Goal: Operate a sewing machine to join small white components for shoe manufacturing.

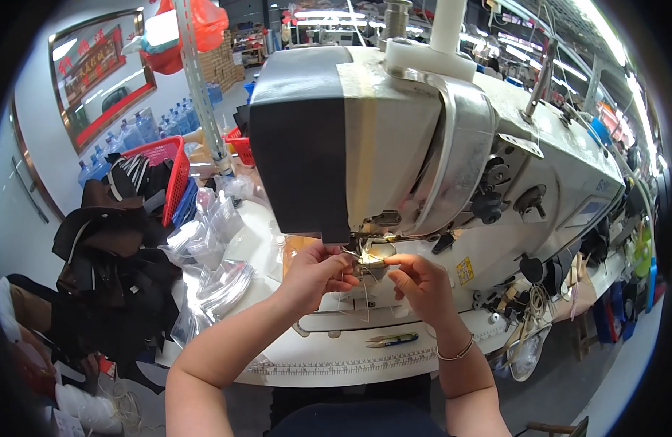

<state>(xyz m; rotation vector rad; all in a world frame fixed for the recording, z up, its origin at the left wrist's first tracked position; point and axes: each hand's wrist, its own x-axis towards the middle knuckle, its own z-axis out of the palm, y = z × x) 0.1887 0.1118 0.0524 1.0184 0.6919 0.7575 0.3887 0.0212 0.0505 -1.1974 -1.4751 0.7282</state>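
pale thread | between both hands | left hand, right hand pinching it

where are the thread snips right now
In the head view the thread snips lie flat on the white sewing table, just above its printed ruler strip, below and between the left hand and right hand.

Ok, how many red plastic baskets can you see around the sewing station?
2. A large red basket stands at the left, behind the dark fabric pile; a smaller one sits farther back beside the sewing machine. More may be hidden.
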